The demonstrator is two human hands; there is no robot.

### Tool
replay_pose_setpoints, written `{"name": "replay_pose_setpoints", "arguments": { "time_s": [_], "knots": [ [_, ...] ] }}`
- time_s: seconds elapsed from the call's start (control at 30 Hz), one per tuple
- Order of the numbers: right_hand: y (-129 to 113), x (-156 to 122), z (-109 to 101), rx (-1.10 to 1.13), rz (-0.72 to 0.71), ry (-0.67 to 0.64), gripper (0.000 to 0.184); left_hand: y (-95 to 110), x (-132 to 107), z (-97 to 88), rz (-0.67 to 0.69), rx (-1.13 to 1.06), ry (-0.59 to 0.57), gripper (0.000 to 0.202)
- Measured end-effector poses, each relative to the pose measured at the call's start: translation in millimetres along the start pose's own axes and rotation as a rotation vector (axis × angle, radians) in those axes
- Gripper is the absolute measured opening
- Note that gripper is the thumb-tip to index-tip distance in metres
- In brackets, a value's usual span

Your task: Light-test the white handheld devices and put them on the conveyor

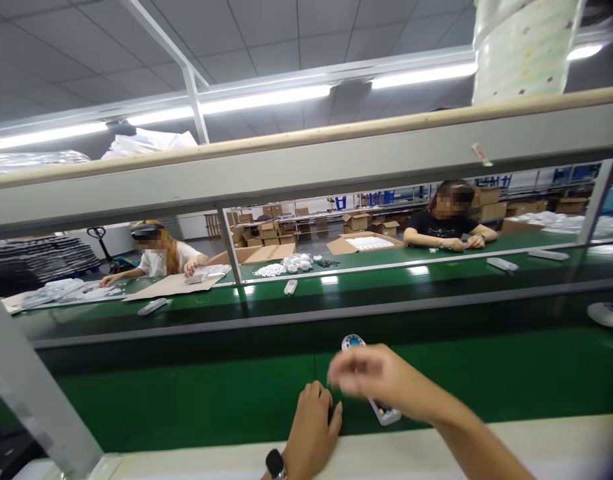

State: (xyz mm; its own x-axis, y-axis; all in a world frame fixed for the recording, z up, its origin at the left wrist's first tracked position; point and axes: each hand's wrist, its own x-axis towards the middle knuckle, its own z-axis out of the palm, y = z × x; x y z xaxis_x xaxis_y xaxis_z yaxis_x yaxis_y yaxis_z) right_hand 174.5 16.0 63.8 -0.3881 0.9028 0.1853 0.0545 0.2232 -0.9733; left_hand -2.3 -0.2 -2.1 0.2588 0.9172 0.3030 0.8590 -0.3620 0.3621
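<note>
Conceivably, the right hand (369, 373), fingers curled and blurred, their grip impossible to tell, could nudge askew the device (387, 415) it partly hides on the bench (186, 400), since the left hand (314, 420), fingers loosely bent, seemingly empty, isn't bracing it.

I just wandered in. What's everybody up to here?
A person's right hand, blurred, is over a white device on a green worktop; its grip is unclear. The left hand rests beside the device, holding nothing visible. Across the way, a co-worker in white and another in black have their hands at another bench.
</note>
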Motion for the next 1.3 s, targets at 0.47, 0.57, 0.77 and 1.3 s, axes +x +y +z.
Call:
{"name": "replay_pose_setpoints", "arguments": {
  "time_s": [0.47, 0.57, 0.77, 1.3],
  "knots": [
    [69, 15, 34, -0.42, 0.288, 0.277, 0.025, -20, 7, 7.5, -0.123, -0.357, 0.072, 0.06],
    [64, 10, 50, 0.166, 0.363, 0.297, 0.033, -23, 13, 7.7, -0.182, -0.491, 0.187, 0.064],
    [58, -11, 65, 0.653, 0.407, 0.174, 0.036, -22, 15, 0.5, -0.13, -0.508, 0.252, 0.062],
    [57, -20, 56, 0.575, 0.361, -0.147, 0.045, -19, 13, -4.5, -0.057, -0.464, 0.126, 0.057]
  ]
}}
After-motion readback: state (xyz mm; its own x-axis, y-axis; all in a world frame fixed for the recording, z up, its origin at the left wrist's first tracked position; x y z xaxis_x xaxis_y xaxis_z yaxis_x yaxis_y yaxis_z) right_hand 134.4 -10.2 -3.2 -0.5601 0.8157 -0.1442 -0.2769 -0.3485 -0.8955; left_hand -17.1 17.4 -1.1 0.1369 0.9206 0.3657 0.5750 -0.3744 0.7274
